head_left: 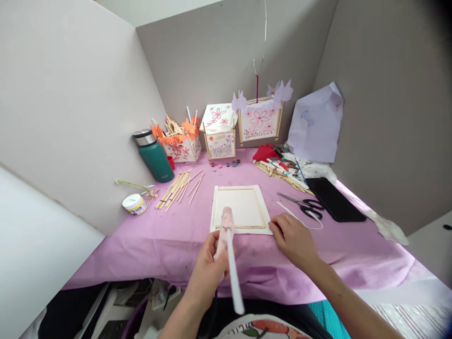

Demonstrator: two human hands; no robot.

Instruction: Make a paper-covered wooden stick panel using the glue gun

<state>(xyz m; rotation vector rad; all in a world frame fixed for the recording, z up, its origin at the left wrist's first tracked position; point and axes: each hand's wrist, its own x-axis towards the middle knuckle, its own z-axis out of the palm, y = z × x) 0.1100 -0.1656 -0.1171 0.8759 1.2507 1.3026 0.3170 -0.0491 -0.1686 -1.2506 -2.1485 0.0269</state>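
Observation:
My left hand (208,263) is closed around a pale pink glue gun (226,226) with a white glue stick (234,273) poking out of its back toward me. Its nozzle points at the near edge of a white paper sheet (240,207) that carries a square frame of thin wooden sticks (259,207). My right hand (291,238) rests on the purple cloth at the sheet's near right corner, fingers curled and pressing on its edge.
Black-handled scissors (303,203) and a dark tablet (334,198) lie to the right. Loose wooden sticks (178,186), a glue tub (134,203) and a green flask (154,156) sit left. Paper lanterns (259,117) stand at the back by the grey walls.

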